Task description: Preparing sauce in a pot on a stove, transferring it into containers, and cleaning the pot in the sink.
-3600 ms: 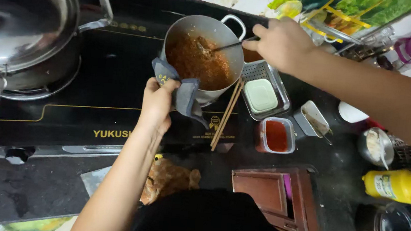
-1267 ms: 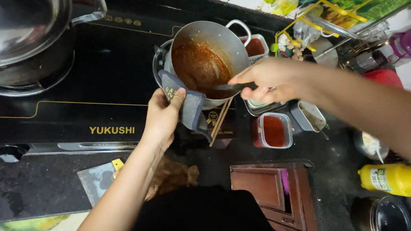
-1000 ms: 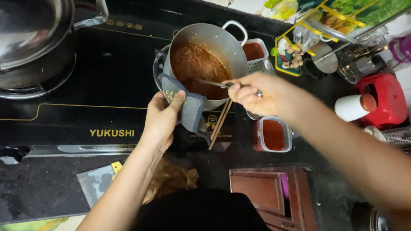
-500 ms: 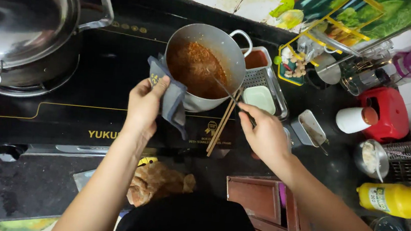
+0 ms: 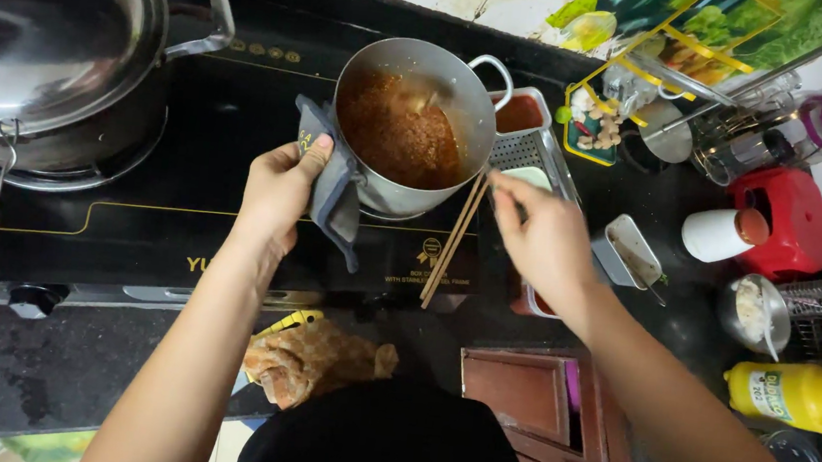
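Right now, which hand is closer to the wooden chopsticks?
Right. The right hand reaches beside the chopsticks, just right of their upper ends. The left hand grips the pot through a grey cloth, farther left.

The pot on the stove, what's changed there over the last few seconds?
The right hand let go of the spoon, now resting in the pot, and drew back toward the chopsticks. The pot, tipped earlier, sits level again. The left hand kept gripping its rim through the grey cloth.

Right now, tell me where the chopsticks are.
In the head view, the chopsticks lean on the right side of the steel pot, just left of the right hand.
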